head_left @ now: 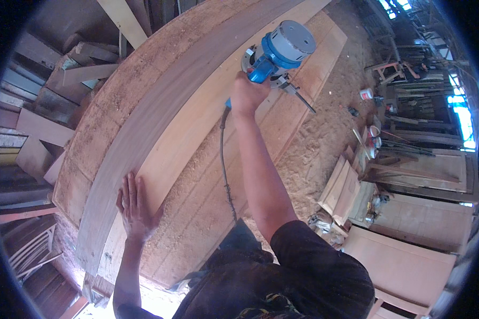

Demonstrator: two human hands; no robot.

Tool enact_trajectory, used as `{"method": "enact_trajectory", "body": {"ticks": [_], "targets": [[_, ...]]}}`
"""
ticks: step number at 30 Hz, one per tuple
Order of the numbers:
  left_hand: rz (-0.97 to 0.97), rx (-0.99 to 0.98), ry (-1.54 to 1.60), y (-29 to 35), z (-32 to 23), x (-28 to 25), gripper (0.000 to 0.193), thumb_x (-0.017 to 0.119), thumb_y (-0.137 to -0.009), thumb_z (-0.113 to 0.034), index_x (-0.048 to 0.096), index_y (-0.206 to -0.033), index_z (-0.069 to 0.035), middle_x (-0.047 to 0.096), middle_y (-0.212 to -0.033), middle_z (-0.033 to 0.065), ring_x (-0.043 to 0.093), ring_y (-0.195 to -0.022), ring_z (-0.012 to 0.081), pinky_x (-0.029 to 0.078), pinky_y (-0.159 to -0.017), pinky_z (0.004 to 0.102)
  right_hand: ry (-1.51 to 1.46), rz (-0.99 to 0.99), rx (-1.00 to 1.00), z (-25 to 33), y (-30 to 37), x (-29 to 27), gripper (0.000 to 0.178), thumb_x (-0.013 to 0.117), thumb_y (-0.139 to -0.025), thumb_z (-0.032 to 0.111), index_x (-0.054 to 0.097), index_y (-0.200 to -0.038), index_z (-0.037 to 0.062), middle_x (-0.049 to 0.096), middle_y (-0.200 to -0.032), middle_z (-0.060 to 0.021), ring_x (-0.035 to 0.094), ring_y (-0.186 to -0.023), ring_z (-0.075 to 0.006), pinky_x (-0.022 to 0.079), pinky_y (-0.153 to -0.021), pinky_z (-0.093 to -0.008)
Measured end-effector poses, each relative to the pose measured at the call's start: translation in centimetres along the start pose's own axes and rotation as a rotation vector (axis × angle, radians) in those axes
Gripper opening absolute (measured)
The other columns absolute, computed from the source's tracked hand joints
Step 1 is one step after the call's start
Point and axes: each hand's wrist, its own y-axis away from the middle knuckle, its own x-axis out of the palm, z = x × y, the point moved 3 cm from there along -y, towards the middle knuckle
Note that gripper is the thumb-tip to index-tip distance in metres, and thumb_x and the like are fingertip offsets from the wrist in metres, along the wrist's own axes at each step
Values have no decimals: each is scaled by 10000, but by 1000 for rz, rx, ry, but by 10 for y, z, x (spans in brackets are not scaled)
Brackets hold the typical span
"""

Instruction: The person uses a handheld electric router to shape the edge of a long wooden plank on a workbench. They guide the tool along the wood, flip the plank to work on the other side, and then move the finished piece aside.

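My right hand (pixel 250 94) is wrapped round the blue handle of a wood router (pixel 287 45) with a grey motor housing. The router sits on a long pale board (pixel 189 103), near its far part. A thin metal guide rod sticks out of its base to the right. From the handle a dark power cord (pixel 226 175) hangs down over the bench toward my body. My left hand (pixel 135 207) lies flat with fingers stretched, on the near part of the pale board where it meets a darker grey-brown board (pixel 138 125). The router's bit is hidden.
The boards lie on a wide wooden workbench (pixel 183 212) strewn with sawdust. Stacked planks (pixel 42 127) crowd the left side. To the right are a dusty floor (pixel 308 154), cabinet-like wooden panels (pixel 399 260), small paint tubs (pixel 366 94) and leaning timber.
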Motion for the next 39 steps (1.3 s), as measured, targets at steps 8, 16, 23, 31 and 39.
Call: {"method": "enact_trajectory", "body": {"ticks": [8, 16, 23, 31, 39], "targets": [[65, -16, -19, 1, 2, -1, 945, 641, -929, -535, 279, -1625, -8, 261, -1681, 277, 251, -1563, 439, 192, -1242, 587, 29, 2, -7, -12, -34, 3, 219, 689, -770, -9, 626, -977, -42, 679, -909, -99, 655, -808, -223, 520, -780, -370], [41, -44, 8, 2, 2, 1, 1053, 795, -784, -376, 273, -1628, -23, 269, -1679, 274, 255, -1566, 429, 190, -1238, 586, -12, 15, -45, -29, -70, 9, 157, 670, -784, -23, 600, -924, -27, 649, -840, -83, 630, -687, -195, 515, -610, -346], [30, -26, -14, 2, 2, 0, 1022, 786, -782, -361, 300, -1618, -31, 294, -1659, 300, 311, -1539, 443, 232, -1221, 598, -6, -10, -92, -42, -106, 13, 115, 643, -794, -36, 584, -890, -10, 620, -788, -80, 609, -623, -191, 500, -537, -352], [40, -48, -47, 5, 3, 1, 973, 756, -795, -377, 333, -1603, -40, 326, -1649, 285, 325, -1534, 435, 227, -1227, 587, -43, 45, 35, -56, -150, 19, 115, 634, -805, -41, 581, -899, -2, 615, -778, -80, 593, -580, -176, 480, -480, -341], [56, -31, -98, 5, 7, 2, 950, 717, -848, -460, 320, -1608, -51, 324, -1651, 272, 323, -1535, 426, 234, -1222, 587, 12, 59, 59, -52, -192, 20, 212, 678, -763, -24, 617, -955, -90, 709, -879, -159, 692, -781, -307, 530, -780, -416]]}}
